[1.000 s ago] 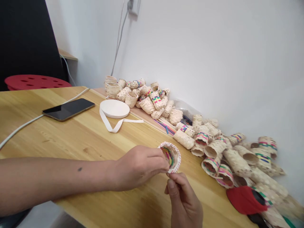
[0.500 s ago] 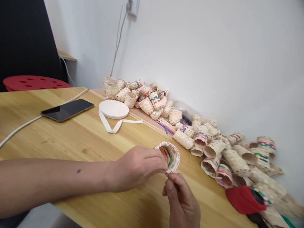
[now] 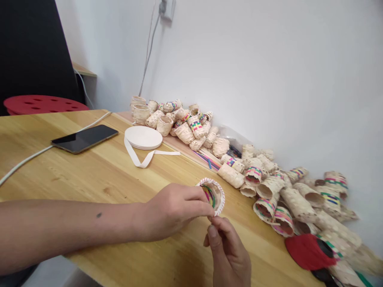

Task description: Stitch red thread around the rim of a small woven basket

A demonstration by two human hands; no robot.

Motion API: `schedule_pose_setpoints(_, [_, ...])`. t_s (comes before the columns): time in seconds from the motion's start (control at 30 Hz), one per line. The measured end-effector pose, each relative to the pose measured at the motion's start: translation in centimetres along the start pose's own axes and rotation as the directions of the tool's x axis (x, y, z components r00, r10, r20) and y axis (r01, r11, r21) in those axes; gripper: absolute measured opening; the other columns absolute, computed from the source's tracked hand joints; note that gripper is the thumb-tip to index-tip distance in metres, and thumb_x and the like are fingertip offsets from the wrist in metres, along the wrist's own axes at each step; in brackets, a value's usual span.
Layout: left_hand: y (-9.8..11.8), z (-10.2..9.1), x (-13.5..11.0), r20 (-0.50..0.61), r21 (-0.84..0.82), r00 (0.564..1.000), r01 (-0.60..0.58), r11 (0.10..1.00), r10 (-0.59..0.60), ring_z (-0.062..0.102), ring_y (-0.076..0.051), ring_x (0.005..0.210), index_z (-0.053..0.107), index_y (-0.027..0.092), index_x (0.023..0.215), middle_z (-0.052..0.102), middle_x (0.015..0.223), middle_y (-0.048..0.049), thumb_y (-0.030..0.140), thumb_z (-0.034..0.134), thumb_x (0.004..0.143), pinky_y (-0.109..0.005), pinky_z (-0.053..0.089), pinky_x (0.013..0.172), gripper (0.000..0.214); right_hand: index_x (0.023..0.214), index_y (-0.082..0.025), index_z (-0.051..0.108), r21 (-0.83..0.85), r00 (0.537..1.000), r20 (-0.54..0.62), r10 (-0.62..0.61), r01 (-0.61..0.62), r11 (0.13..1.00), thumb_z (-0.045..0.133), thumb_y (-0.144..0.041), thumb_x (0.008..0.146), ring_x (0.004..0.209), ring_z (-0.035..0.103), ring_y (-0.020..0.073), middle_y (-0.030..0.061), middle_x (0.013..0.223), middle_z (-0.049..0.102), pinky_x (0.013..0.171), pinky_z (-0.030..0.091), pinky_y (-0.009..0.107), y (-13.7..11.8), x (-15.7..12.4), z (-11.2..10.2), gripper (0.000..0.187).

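Observation:
A small woven basket point(image 3: 220, 197) with a white rim, stitched over in red, and coloured strips inside has its opening turned toward me. My left hand point(image 3: 179, 211) is closed on its near side, fingers reaching over the rim. Just below the rim, my right hand point(image 3: 229, 249) is pinched, thumb against forefinger, its fingertips close to those of the left. What the right fingers hold, if anything, is too small to make out. Beyond the hands lies a roll of white tape point(image 3: 143, 137) with a loose end.
Many woven baskets point(image 3: 269, 185) are heaped along the wall, some with coloured bands. A phone point(image 3: 85, 138) lies at the left beside a white cable point(image 3: 26, 163). Coloured strips point(image 3: 206, 159) rest near the heap. A red-and-black object point(image 3: 309, 251) sits at the lower right of the wooden table point(image 3: 119, 179).
The basket has turned or shifted very slightly in my left hand. My right hand has moved a little up and left, still pinched below the rim.

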State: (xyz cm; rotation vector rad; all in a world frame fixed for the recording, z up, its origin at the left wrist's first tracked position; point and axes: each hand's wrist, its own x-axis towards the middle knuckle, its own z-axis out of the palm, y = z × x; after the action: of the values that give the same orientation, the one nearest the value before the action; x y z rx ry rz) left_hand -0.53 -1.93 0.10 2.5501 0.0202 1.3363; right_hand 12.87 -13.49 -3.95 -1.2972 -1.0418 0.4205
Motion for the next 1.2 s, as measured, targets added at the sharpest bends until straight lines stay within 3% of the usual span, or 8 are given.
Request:
schedule_pose_setpoints(0.37, [-0.3, 0.3, 0.2, 0.11, -0.08, 0.987, 0.124, 0.989, -0.115, 0.051, -0.009, 0.067, 0.058, 0.013, 0.082, 0.058, 0.078, -0.0023, 0.016, 0.044, 0.095, -0.017, 0.039, 0.061, 0.019, 0.091, -0.025, 0.07, -0.085, 0.998, -0.016, 0.063, -0.064, 0.994, 0.063, -0.04, 0.082, 0.057, 0.049, 0.011, -0.0031, 0.064, 0.052, 0.054, 0.042, 0.021, -0.6, -0.3, 0.0, 0.02])
schedule_pose_setpoints(0.6, [-0.3, 0.4, 0.0, 0.119, -0.056, 0.987, 0.113, 0.992, -0.106, 0.054, -0.01, 0.069, 0.058, 0.012, 0.083, 0.06, 0.08, -0.0042, 0.019, 0.042, 0.096, -0.017, 0.041, 0.062, 0.022, 0.088, -0.023, 0.069, -0.062, 0.993, -0.052, 0.109, -0.112, 0.992, 0.065, -0.042, 0.079, 0.056, 0.05, 0.0109, -0.0023, 0.066, 0.055, 0.054, 0.042, 0.021, -0.7, -0.4, 0.3, 0.022])
schedule_pose_setpoints(0.93, [0.0, 0.4, -0.1, -0.028, -0.108, 0.999, 0.033, 0.994, -0.036, 0.06, -0.012, 0.077, 0.063, 0.011, 0.088, 0.065, 0.085, -0.0081, 0.018, 0.047, 0.095, -0.018, 0.047, 0.069, 0.019, 0.078, -0.019, 0.064, 0.022, 0.975, -0.045, 0.216, -0.215, 0.976, 0.066, -0.046, 0.076, 0.052, 0.047, 0.0102, -0.0038, 0.057, 0.052, 0.049, 0.039, 0.02, -1.2, -0.2, 0.6, 0.027])
schedule_pose_setpoints(1.2, [0.0, 0.4, -0.1, 0.002, -0.116, 0.999, 0.032, 0.993, -0.032, 0.06, -0.011, 0.074, 0.063, 0.011, 0.088, 0.066, 0.084, -0.0074, 0.017, 0.047, 0.095, -0.017, 0.047, 0.069, 0.019, 0.074, -0.019, 0.059, 0.049, 0.968, -0.024, 0.249, -0.248, 0.968, 0.066, -0.047, 0.076, 0.051, 0.046, 0.0091, -0.0054, 0.054, 0.051, 0.05, 0.037, 0.019, -1.4, 0.0, 0.8, 0.03])
